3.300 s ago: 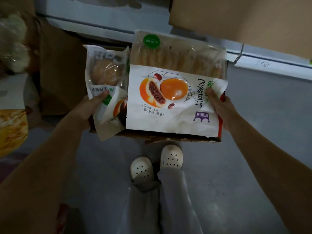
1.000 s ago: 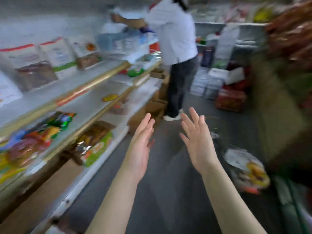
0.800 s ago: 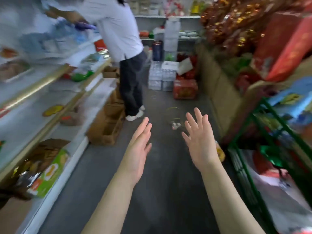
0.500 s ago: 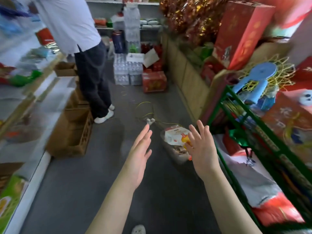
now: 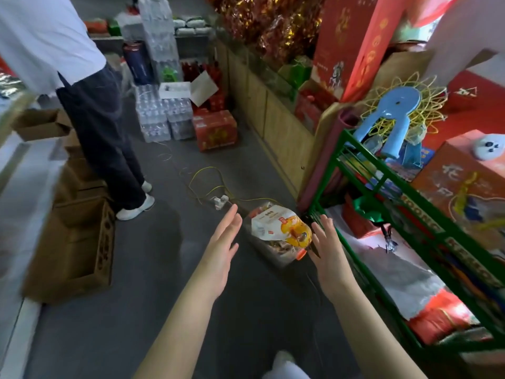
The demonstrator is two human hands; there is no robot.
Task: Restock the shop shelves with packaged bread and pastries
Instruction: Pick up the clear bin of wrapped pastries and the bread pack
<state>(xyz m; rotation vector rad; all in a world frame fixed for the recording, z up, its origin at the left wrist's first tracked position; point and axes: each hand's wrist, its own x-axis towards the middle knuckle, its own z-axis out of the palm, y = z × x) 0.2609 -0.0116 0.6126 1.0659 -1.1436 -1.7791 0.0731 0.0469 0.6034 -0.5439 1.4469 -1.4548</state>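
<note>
- Both the left hand (image 5: 218,253) and right hand (image 5: 329,255) are spread flat, fingers straight, holding nothing.
- A white-and-orange plastic pastry packet (image 5: 281,224) lies on a clear bagged bundle (image 5: 276,248) on the grey floor (image 5: 136,310), between the hands, farther off.
- It is not yet picked up; shelving it remains.

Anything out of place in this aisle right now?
Yes. A clear bag of packaged pastries sits on the floor beside the green rack, not shelved. A yellow cord with a white plug trails loose across it.
</note>
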